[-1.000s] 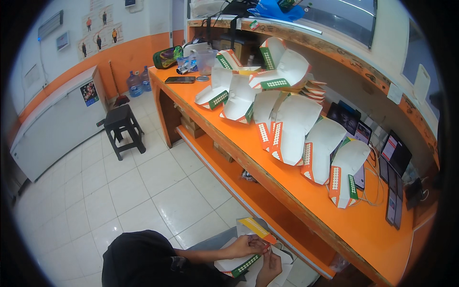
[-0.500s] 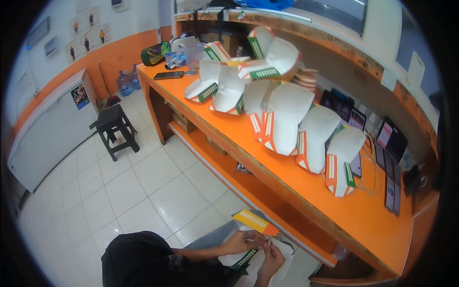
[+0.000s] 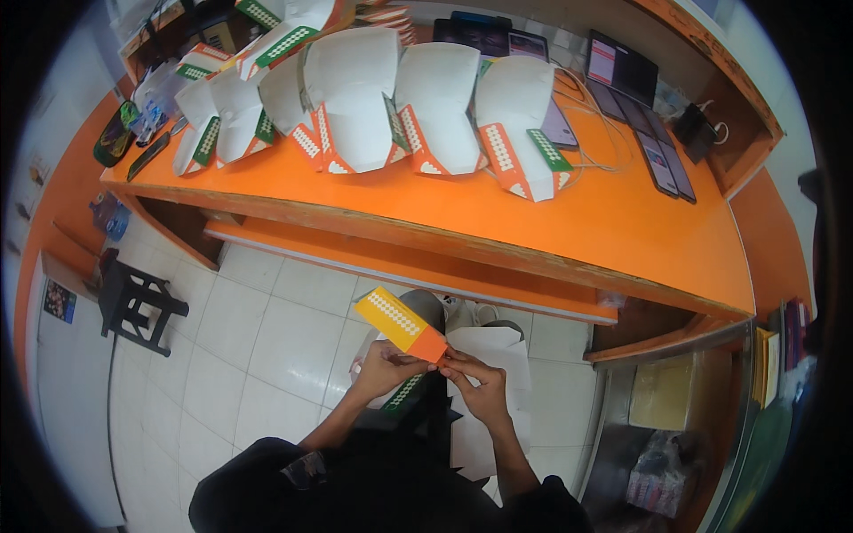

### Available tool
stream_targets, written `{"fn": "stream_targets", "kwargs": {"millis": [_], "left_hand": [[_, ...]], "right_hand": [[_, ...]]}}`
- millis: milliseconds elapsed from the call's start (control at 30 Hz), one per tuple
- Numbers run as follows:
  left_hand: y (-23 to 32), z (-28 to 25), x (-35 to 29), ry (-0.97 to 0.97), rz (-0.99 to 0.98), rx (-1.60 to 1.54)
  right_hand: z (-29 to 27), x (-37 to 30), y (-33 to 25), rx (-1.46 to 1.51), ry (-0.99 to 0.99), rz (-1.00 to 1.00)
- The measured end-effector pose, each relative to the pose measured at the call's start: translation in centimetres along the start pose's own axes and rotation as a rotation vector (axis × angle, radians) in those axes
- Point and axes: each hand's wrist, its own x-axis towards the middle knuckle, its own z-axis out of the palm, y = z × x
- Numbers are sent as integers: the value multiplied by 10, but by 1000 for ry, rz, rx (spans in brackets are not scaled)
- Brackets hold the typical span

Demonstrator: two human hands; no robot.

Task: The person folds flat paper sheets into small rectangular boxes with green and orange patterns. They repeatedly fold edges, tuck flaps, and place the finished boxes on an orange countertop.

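Note:
Over my lap I hold a partly folded cardboard food box with a yellow and orange side panel (image 3: pixel 395 322). My left hand (image 3: pixel 382 369) has its fingers closed on the near edge of the panel. At the panel's orange corner, the fingertips of my right hand (image 3: pixel 480 387) pinch the card, close to the left fingertips. A green dotted panel (image 3: pixel 406 391) shows below my left hand; whether it belongs to the same box I cannot tell. White cardboard (image 3: pixel 490 351) lies across my lap under and beside my right hand.
Several open white food boxes (image 3: pixel 355 98) stand along the orange counter (image 3: pixel 426 209) ahead. Phones and tablets (image 3: pixel 653 147) with cables lie at its right. A black stool (image 3: pixel 138 302) stands on the tiled floor at left, and shelves (image 3: pixel 662 391) are at right.
My view has swung to the right, so the counter now runs more level across it. The yellow and orange panel now stands up beyond my fingers, and both hands still grip the card.

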Motion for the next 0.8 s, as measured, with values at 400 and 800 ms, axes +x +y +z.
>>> {"fn": "stream_targets", "kwargs": {"millis": [400,800], "left_hand": [[7,21,1,57,-13,-144],[10,32,-1,113,160,-66]], "right_hand": [[-2,3,-2,457,68,148],[41,-20,-29,59,141,-99]]}}
